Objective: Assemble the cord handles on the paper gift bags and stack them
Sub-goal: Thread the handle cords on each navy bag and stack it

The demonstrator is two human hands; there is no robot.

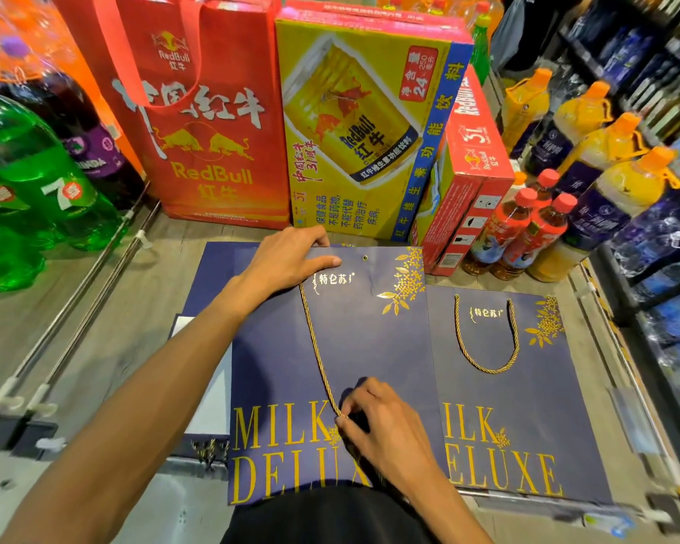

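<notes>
A flat navy paper gift bag [370, 347] with gold "MILK DELUXE" lettering lies in front of me on the floor. My left hand [287, 257] grips its top edge at the left hole. A gold cord [317, 347] runs from under that hand down to my right hand [373, 418], which pinches its free end. The right eyelet [365, 258] has no cord in it. To the right lies a second navy bag [527, 406] with a gold cord handle [485, 339] looped through both holes. More navy bags [209, 276] lie under the first, at its left.
Red Bull bag [197, 123] and yellow Red Bull carton [354, 131] stand right behind the bags. Green and purple soda bottles [28, 182] crowd the left. Red-capped and orange-capped drink bottles [558, 198] line the right, beside a shelf [652, 92]. A metal rail [75, 312] runs at left.
</notes>
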